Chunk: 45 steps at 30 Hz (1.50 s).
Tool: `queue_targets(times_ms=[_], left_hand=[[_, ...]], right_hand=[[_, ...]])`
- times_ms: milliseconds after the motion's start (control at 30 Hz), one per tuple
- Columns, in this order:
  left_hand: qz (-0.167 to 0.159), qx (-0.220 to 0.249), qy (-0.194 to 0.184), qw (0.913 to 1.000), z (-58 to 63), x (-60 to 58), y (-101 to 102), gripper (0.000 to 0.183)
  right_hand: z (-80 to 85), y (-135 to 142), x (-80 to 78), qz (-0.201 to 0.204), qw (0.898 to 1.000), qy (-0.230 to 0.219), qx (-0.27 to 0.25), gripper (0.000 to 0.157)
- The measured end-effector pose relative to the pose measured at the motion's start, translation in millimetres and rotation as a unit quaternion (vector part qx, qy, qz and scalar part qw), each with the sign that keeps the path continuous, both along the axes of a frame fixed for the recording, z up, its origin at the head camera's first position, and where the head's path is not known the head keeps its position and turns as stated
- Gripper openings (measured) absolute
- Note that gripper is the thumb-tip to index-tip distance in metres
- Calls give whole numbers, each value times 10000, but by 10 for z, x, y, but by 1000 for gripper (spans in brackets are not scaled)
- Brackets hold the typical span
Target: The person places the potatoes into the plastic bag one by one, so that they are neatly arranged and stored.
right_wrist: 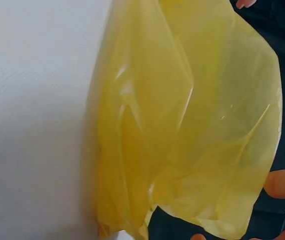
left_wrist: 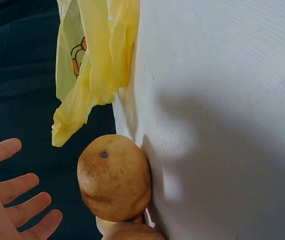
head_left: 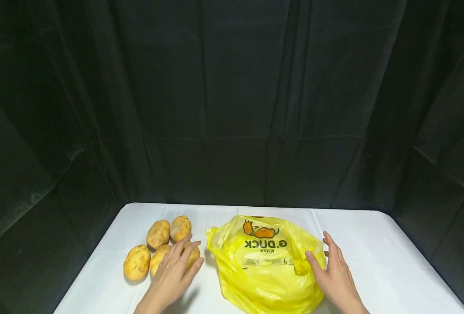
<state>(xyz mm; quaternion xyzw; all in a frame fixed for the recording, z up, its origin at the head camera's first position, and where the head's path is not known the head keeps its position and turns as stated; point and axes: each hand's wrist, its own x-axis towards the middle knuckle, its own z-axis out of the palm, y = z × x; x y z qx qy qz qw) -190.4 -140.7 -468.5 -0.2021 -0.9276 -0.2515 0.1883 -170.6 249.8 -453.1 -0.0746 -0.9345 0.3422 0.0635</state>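
My left hand [head_left: 171,272] hovers over several potatoes on the left, fingers spread and nothing gripped. It partly covers two of them in the head view, including the potato [head_left: 193,257] nearest the bag. In the left wrist view that hand [left_wrist: 12,190] shows straight, parted fingers, with a gap between them and the closest potato [left_wrist: 113,177]. A yellow plastic bag [head_left: 263,279] with duck print stands puffed out in the middle. At its right side is my right hand [head_left: 334,277], thumb and fingers apart, the thumb overlapping the bag's edge.
A potato [head_left: 137,263] lies at the left, with two more potatoes [head_left: 158,234] behind my left hand. White cloth [head_left: 381,253] covers the table. Black curtain [head_left: 232,109] hangs behind the table and along both sides.
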Motion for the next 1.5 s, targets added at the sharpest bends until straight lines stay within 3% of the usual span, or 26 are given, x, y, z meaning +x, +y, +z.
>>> queue_targets(times_ms=[433, 700, 867, 1167, 1500], left_hand=[[-86, 87, 205, 9997, 46, -99, -85, 34], [45, 9, -20, 10000, 105, -174, -99, 39], [276, 71, -63, 9996, 88, -166, -95, 40], [1123, 411, -271, 9924, -7, -136, 41, 37], [1509, 569, 229, 9866, -134, -142, 193, 28]], right_hand=[[-57, 80, -141, 96, 9999, -66, 72, 74], [-56, 142, -181, 287, 9985, 382, 249, 52], [-93, 146, -180, 282, 9981, 479, 257, 47], [-132, 144, -164, 318, 9956, 828, 305, 43], [-168, 149, -116, 194, 9944, 998, 287, 41]])
